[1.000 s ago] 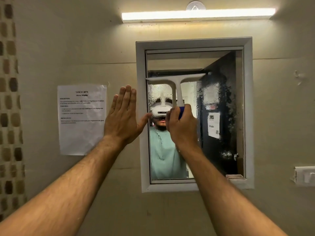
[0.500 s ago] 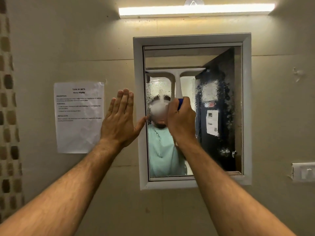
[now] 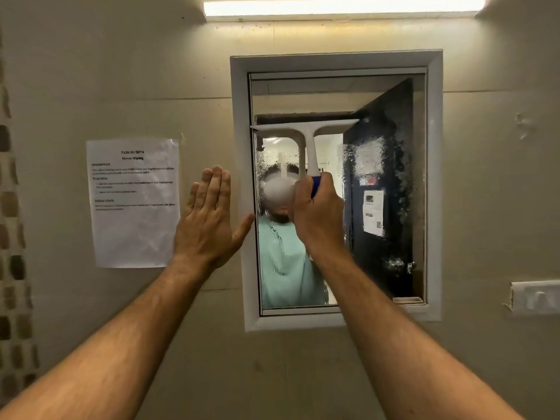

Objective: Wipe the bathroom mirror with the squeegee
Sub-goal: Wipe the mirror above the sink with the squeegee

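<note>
A white-framed mirror [image 3: 435, 189] hangs on the beige wall, its glass wet with droplets on the middle and right parts. My right hand [image 3: 319, 212] grips the blue handle of a white T-shaped squeegee [image 3: 307, 130], whose blade lies across the left and middle of the glass, about a third of the way down. My left hand [image 3: 209, 219] rests flat on the wall beside the mirror's left frame, fingers straight and together, thumb touching the frame.
A printed paper sheet [image 3: 135, 203] is stuck to the wall left of the mirror. A tube light [image 3: 342, 7] glows above. A white switch plate [image 3: 536, 297] sits at the right, and brown mosaic tiles [image 3: 12, 268] run down the left edge.
My right hand has pushed the squeegee up the glass a little. The left hand stays flat beside the frame. The camera view has tilted down.
</note>
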### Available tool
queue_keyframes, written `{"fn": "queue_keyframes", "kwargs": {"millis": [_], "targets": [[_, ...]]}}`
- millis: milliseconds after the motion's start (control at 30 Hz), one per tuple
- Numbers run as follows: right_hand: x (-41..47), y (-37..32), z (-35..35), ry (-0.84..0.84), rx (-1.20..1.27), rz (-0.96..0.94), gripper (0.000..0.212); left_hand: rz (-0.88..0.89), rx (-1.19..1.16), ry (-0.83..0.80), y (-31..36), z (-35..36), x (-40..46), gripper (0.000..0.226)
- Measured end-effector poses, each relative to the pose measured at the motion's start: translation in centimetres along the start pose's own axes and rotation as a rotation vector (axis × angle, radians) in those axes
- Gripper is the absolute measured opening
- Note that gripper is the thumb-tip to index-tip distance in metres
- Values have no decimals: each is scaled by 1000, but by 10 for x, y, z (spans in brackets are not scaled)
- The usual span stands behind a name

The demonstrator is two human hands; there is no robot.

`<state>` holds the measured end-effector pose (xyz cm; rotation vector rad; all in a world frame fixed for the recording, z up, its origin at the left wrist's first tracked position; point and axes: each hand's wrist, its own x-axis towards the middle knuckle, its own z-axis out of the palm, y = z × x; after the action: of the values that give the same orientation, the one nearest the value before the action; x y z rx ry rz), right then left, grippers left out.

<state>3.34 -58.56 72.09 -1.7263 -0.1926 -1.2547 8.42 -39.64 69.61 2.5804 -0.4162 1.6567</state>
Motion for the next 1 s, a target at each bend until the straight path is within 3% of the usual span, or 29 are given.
{"fn": "queue_keyframes", "kwargs": {"millis": [267, 533, 833, 1000], "targets": [[-55, 53, 0, -13, -109, -8, 31, -3, 0, -13, -3, -6, -12, 93], [-27, 20, -1, 21, 42, -7, 27, -12, -22, -9, 0, -4, -17, 91], [-76, 63, -4, -8, -108, -7, 28, -1, -19, -25, 2, -2, -26, 93], [-60, 52, -7, 21, -86, -45, 29, -3, -30, -16, 0, -3, -26, 93]]}}
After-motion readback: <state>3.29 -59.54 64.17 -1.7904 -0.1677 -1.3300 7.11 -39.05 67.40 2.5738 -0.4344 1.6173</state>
